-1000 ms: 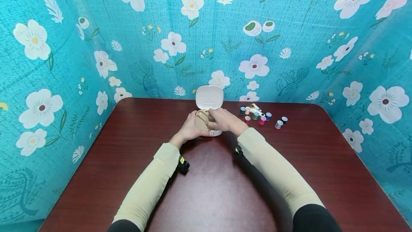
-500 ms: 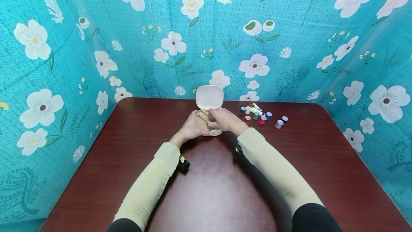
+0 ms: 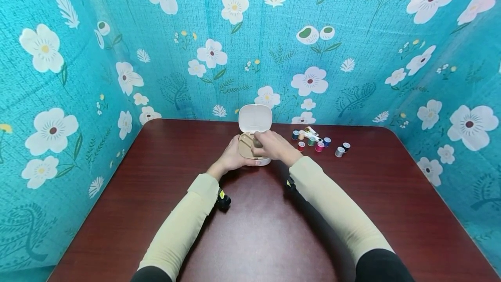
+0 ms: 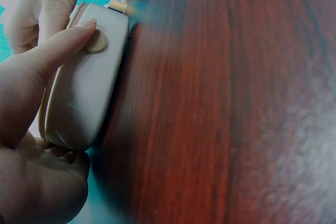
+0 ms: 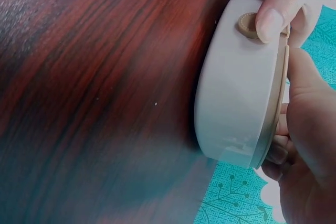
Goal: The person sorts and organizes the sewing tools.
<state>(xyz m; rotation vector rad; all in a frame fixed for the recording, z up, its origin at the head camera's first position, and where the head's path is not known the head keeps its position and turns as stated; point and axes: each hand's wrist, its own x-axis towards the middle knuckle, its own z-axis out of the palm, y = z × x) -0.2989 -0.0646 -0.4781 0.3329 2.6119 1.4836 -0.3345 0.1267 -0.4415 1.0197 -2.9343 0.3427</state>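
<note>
A white lidded box [image 3: 263, 162] with a tan inner tray [image 3: 245, 147] stands at the back middle of the table, its lid [image 3: 255, 117] raised. My left hand [image 3: 231, 156] grips the box's left side. The left thumb lies across the front beside a round tan button [image 4: 96, 42]. From the right, my right hand [image 3: 273, 145] reaches over the rim, fingers bent down into the tray's right part. In the right wrist view, that hand [image 5: 315, 129] is close behind the tan rim, its fingertips partly hidden; I cannot tell what they hold.
Several thread spools [image 3: 319, 146] in different colours stand right of the box, with small white items [image 3: 311, 133] among them. A grey spool [image 3: 339, 152] and a black spool [image 3: 346, 146] stand farther right. Flowered turquoise cloth [image 3: 195, 90] hangs behind the dark red table [image 3: 156, 177].
</note>
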